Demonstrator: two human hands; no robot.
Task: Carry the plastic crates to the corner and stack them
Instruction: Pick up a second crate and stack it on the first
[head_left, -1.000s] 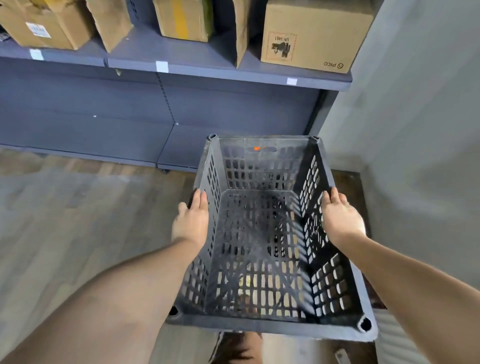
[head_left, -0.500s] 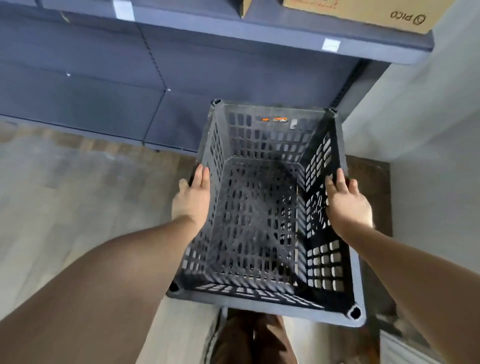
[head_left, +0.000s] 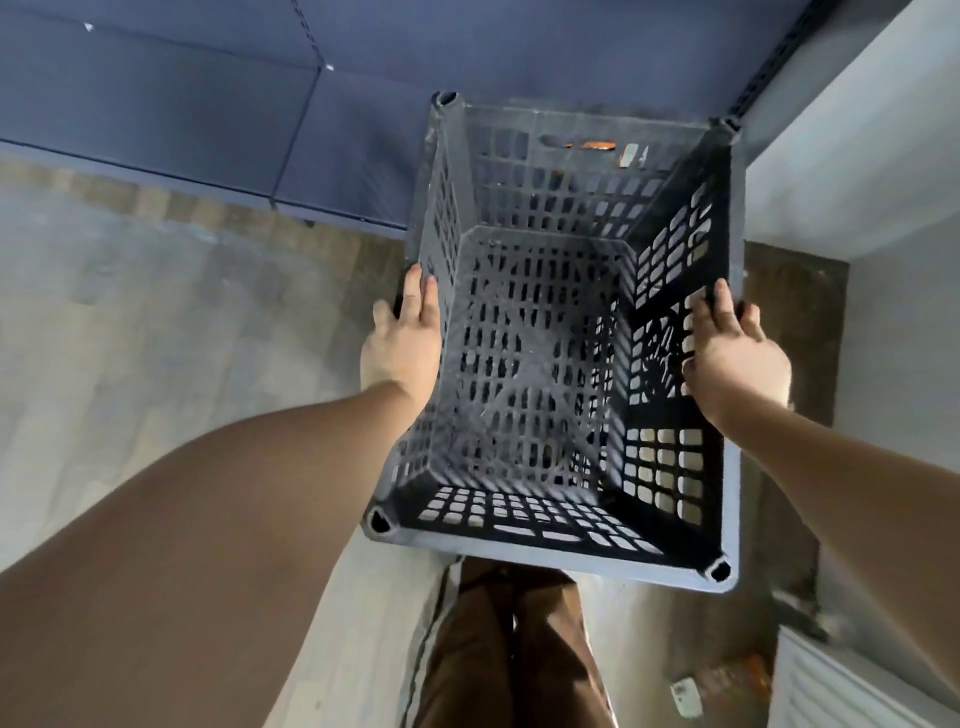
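Black plastic crate (head_left: 550, 364): the head view is showing it empty, open side up, held in the air in front of the person, above the floor near the corner.
Left hand (head_left: 402, 340): it is gripping the left long rim of the crate near the middle; the fingers are curling over the outer edge.
Right hand (head_left: 732, 356): it is gripping the right long rim opposite the left hand; the fingers are hooking over the top of the wall.
Corner (head_left: 795, 332): a dark patch of floor is lying between the blue shelf base (head_left: 332, 156) and the pale wall (head_left: 852, 156), just to the right of the crate and partly under it.
Other crates: I am not seeing any other crate in this view, so I cannot tell if a stack is already waiting there.
Floor (head_left: 156, 338): grey wood-look boards are lying to the left; some small items (head_left: 685, 693) are lying near the bottom right, too blurred to name.
Legs (head_left: 519, 649): the person's brown trousers are showing just under the near end of the crate.
Step in hand, as I judge it: the person is bringing the crate to the corner in order to set it down.
Doing it well: keeping both grips level so that the crate is not tilting, lowering it straight with the far end parallel to the shelf base, and keeping the right fingers away from the wall when the crate is coming close to it.
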